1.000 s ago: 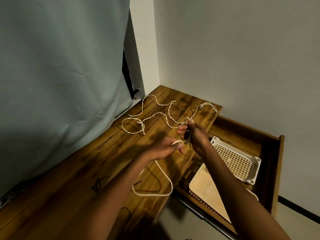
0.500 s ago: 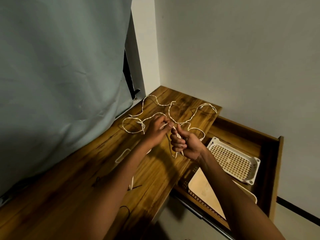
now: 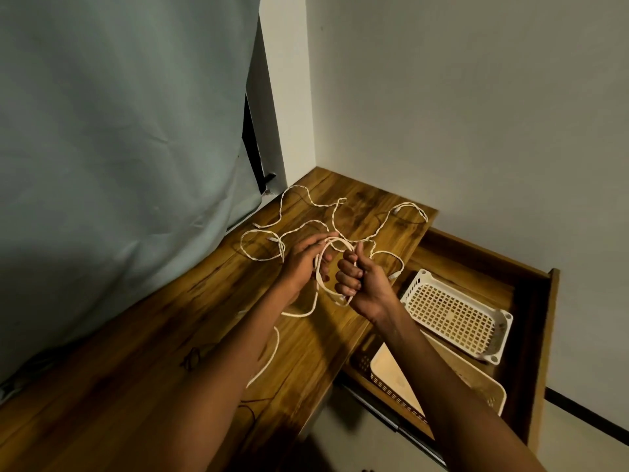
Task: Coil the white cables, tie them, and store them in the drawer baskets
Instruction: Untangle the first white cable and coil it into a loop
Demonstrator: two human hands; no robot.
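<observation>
While held up over the wooden desktop (image 3: 190,321), white cable (image 3: 325,284) looped between both hands, head view only. Right hand (image 3: 357,284) clenched in a fist round the cable, thumb up, loop arching out of the top of the fist and dropping back below it. Left hand (image 3: 304,262) just beside, left of the right, fingers extended along the loop's left side, strands running across the palm; cannot tell whether actually gripping or just guiding. Hands close together but not touching, loop bridging the gap. Below the hands, slack from the same cable curving down onto the desktop and trailing toward the near edge under the left forearm. Beyond the hands, more loose white cable (image 3: 306,212) sprawled in tangled curves on the far end of the desktop, near the corner. One strand with a connector (image 3: 393,276) hanging at the desk's right edge, just right of the right hand.

To the right, open wooden drawer (image 3: 541,335) lower than the desktop. Inside: white perforated basket (image 3: 456,318) at the far part, beige basket (image 3: 476,379) nearer, partly hidden by the right forearm. No cable visible in either basket. Grey-green curtain (image 3: 119,131) along the left, plain wall (image 3: 476,114) behind.
</observation>
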